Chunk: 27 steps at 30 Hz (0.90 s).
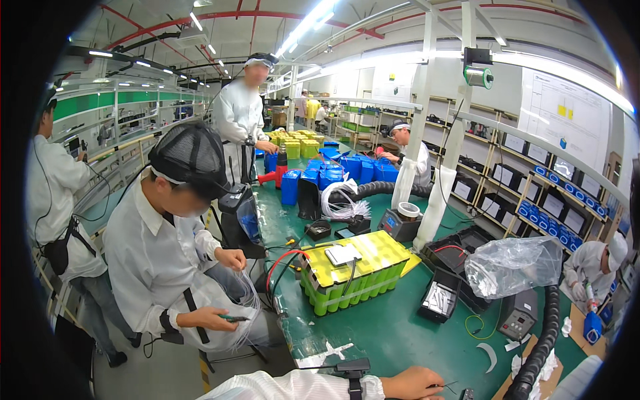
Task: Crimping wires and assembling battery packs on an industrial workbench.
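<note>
My left hand (413,383) reaches in at the lower edge over the green bench, its fingers pinched on a thin dark wire (449,385). A black strap and device sit on that wrist. My right hand is out of sight; a white sleeve (577,379) shows at the lower right. Beyond my left hand stands a battery pack (357,277) of green cells with a yellow top. A small white rectangular device (343,254) lies on it, and red and black leads run off its left end. A small dark object (467,394) lies right of my left hand.
A black tray of metal strips (440,298), a clear plastic bag (517,267), a grey control box (517,316) and a black flexible hose (543,333) crowd the right. At the left a seated co-worker holds white wires (245,300). Blue packs (330,175) stand farther back.
</note>
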### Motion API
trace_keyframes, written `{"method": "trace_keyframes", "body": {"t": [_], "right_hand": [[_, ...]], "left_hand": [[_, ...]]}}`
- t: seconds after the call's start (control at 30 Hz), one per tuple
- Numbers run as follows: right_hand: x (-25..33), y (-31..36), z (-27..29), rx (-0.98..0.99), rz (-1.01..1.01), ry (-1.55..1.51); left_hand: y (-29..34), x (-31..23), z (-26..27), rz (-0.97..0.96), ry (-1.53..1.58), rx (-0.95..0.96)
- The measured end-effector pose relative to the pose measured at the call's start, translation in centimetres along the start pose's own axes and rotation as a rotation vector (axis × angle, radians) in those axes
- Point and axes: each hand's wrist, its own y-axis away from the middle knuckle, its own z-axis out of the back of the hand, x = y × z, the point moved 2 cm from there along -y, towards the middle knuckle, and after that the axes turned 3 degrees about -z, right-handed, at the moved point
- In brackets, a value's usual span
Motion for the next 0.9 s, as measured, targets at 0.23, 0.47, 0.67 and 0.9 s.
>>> {"method": "trace_keyframes", "body": {"t": [0.23, 0.47, 0.67, 0.9], "right_hand": [[0.1, -0.4, -0.1, 0.024, 0.040, 0.096], [0.5, -0.4, -0.1, 0.019, 0.033, 0.056], [-2.2, -0.6, -0.7, -0.049, -0.010, 0.057], [2.2, 1.0, -1.4, -0.029, 0.087, 0.162]], "left_hand": [[0.1, 0.2, 0.0, 0.023, 0.000, 0.030], [-0.8, -0.1, 1.3, 0.035, 0.012, -0.020], [-1.1, -1.3, 2.3, 0.071, 0.023, -0.124], [-1.1, -1.9, 2.1, -0.029, 0.031, -0.358]]}}
